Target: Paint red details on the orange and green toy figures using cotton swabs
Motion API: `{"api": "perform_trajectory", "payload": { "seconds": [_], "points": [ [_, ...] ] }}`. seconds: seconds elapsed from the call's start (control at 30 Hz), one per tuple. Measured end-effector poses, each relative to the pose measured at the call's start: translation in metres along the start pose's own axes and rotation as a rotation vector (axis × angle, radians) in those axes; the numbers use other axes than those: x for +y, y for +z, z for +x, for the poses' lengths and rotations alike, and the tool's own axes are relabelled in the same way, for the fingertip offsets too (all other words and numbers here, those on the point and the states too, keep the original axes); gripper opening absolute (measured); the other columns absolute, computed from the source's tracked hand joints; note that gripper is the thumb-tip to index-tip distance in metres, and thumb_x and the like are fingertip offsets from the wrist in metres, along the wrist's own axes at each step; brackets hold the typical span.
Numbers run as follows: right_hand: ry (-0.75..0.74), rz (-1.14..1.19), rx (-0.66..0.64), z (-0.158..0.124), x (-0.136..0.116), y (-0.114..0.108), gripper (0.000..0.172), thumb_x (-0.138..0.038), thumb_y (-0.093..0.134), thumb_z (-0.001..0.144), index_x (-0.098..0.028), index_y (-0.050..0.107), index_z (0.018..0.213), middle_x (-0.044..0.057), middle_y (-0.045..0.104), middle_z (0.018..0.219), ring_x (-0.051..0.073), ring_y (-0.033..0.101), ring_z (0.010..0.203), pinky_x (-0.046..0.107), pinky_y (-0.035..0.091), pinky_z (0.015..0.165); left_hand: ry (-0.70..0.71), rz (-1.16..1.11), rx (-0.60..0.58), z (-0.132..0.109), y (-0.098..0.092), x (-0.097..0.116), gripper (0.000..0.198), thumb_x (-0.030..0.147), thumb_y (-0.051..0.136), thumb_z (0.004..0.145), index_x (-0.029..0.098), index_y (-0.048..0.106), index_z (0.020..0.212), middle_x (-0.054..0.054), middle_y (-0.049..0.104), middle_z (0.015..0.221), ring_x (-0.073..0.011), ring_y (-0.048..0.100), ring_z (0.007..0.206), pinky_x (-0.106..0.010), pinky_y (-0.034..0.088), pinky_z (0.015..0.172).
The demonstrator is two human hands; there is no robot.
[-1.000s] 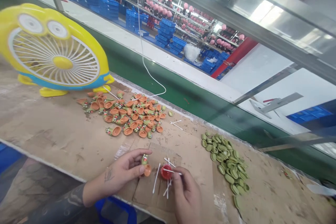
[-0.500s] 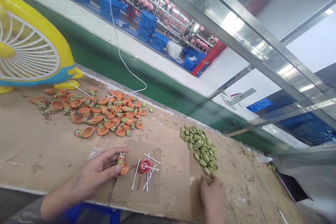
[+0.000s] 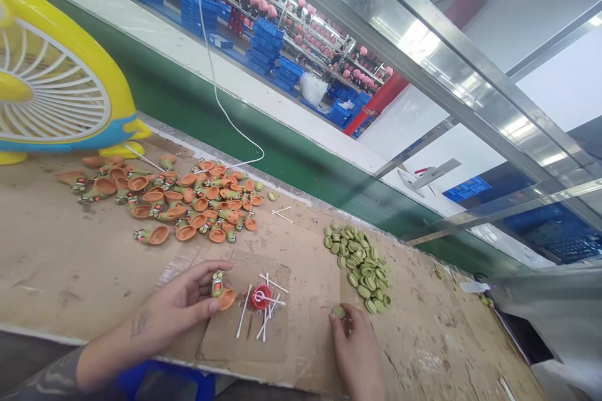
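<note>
In my left hand (image 3: 188,297) I hold a small figurine (image 3: 217,285), green with a red patch and an orange bowl-shaped part, gripped between thumb and fingers. My right hand (image 3: 358,348) pinches a small green oval piece (image 3: 338,311) just above the cardboard, left of the pile's near end. Between the hands is a small red pot (image 3: 261,297) with a white cotton swab lying across it. Several more cotton swabs (image 3: 243,312) lie around the pot on a cardboard sheet (image 3: 226,344).
Many orange and green figurines (image 3: 197,203) are heaped at the back left. A pile of green oval pieces (image 3: 360,263) lies on the right. At the left stands a yellow fan (image 3: 108,69), its white cord (image 3: 214,84) hanging over the green ledge. A white bottle (image 3: 474,287) lies far right.
My right hand has moved left, away from the pile of green ovals, with one piece in its fingers. My left hand stays in place, the figurine turned slightly.
</note>
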State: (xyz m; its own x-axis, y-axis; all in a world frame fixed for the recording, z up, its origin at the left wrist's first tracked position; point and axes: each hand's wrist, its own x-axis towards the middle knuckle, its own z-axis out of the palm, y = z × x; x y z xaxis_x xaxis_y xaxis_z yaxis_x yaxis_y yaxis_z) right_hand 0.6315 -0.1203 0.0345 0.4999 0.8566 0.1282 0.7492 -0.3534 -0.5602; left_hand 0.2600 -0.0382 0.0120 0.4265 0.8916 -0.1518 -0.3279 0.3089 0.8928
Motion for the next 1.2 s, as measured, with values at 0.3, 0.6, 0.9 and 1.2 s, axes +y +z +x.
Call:
{"api": "perform_trajectory", "payload": {
  "seconds": [0.3, 0.6, 0.9, 1.2],
  "points": [
    [-0.161, 0.706, -0.049, -0.060, -0.097, 0.063, 0.041, -0.051, 0.076, 0.086, -0.019, 0.074, 0.113, 0.011, 0.072, 0.113, 0.020, 0.067, 0.085, 0.031, 0.057, 0.080, 0.104, -0.010, -0.014, -0.001, 0.002, 0.001, 0.045, 0.043, 0.095, 0.067, 0.020, 0.073, 0.099, -0.005, 0.071, 0.099, -0.0216, 0.064, 0.091, -0.032, 0.051, 0.079],
    [-0.150, 0.100, 0.033, -0.006, -0.091, 0.030, 0.041, -0.061, 0.064, 0.086, -0.022, 0.073, 0.098, 0.010, 0.074, 0.085, 0.027, 0.066, 0.069, 0.035, 0.047, 0.061, 0.050, -0.078, -0.006, -0.009, 0.004, 0.007, 0.051, 0.046, 0.095, 0.068, 0.019, 0.071, 0.104, -0.003, 0.067, 0.094, -0.0162, 0.059, 0.085, -0.027, 0.048, 0.074],
    [-0.011, -0.160, -0.173, -0.012, -0.040, 0.020, 0.042, -0.057, 0.045, 0.095, -0.025, 0.072, 0.095, 0.007, 0.076, 0.087, 0.028, 0.070, 0.080, 0.037, 0.049, 0.072, 0.077, -0.040, -0.050, -0.006, 0.001, -0.005, 0.046, 0.043, 0.092, 0.072, 0.019, 0.071, 0.104, -0.003, 0.066, 0.094, -0.0150, 0.058, 0.080, -0.025, 0.046, 0.067],
    [-0.062, 0.300, -0.148, -0.037, -0.060, 0.027, 0.042, -0.051, 0.067, 0.087, -0.018, 0.070, 0.113, 0.007, 0.071, 0.094, 0.023, 0.068, 0.081, 0.031, 0.055, 0.073, 0.053, -0.067, -0.068, -0.009, -0.002, -0.003, 0.046, 0.043, 0.091, 0.075, 0.022, 0.074, 0.112, -0.006, 0.074, 0.106, -0.0183, 0.067, 0.090, -0.027, 0.052, 0.074]
  ]
}}
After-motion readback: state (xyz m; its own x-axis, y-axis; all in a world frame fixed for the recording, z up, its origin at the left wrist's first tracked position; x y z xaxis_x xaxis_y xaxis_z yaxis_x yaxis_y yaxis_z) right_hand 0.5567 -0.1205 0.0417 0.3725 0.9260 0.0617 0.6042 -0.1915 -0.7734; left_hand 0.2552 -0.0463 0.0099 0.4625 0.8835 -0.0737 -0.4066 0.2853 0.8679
